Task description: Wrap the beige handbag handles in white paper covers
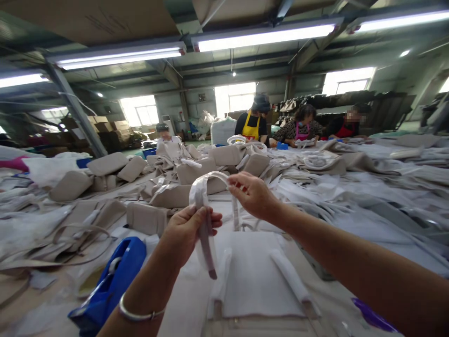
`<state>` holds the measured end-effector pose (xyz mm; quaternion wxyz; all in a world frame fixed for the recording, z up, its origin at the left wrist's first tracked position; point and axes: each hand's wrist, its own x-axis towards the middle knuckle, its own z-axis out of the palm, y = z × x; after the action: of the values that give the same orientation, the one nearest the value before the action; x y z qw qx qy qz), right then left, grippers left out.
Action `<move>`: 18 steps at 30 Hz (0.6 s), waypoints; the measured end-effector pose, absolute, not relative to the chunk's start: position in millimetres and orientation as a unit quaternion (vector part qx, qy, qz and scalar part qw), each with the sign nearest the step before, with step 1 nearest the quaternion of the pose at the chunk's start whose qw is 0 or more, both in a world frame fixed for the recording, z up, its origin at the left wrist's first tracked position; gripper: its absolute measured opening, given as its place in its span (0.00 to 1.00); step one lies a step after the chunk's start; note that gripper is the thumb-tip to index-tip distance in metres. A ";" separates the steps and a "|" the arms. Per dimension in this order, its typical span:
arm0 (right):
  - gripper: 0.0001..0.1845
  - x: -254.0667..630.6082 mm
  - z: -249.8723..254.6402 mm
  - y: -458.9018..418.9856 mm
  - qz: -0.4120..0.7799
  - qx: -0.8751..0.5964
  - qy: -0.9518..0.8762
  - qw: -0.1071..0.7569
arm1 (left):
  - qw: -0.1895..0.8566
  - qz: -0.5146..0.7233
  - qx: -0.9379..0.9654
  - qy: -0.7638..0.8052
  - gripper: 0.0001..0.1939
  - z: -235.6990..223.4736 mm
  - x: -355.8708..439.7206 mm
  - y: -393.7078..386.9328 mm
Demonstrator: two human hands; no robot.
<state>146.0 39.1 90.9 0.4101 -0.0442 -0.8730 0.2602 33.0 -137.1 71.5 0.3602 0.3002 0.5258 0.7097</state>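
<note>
My left hand (185, 229) is closed round a beige bag strap (199, 189) that has a pale, shiny wrapping on it. One end of the strap hangs below my fingers, and the rest arches up and over to the right. At the far side of that arch, my right hand (256, 196) pinches the strap between thumb and fingers. Right below lies a beige bag (259, 323), its front covered with a white sheet (259, 271) and its two upright bands wrapped in white.
A blue tape dispenser (112, 281) stands left of my forearm. Beige bags (147, 217) are heaped beyond it, and white-wrapped pieces (351, 210) cover the right side. A purple item (373, 316) lies near my right arm. Several people work across the table, one in a yellow apron (250, 126).
</note>
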 end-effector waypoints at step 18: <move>0.19 156.6 -30.6 -14.9 0.506 -0.038 -0.853 0.117 | 0.307 0.671 0.362 0.569 0.16 44.8 52.8 -168.0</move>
<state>156.6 -14.9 -30.6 0.1169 -0.0382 -0.8534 0.5065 52.8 -168.0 44.8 0.3072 0.3624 0.5693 0.6710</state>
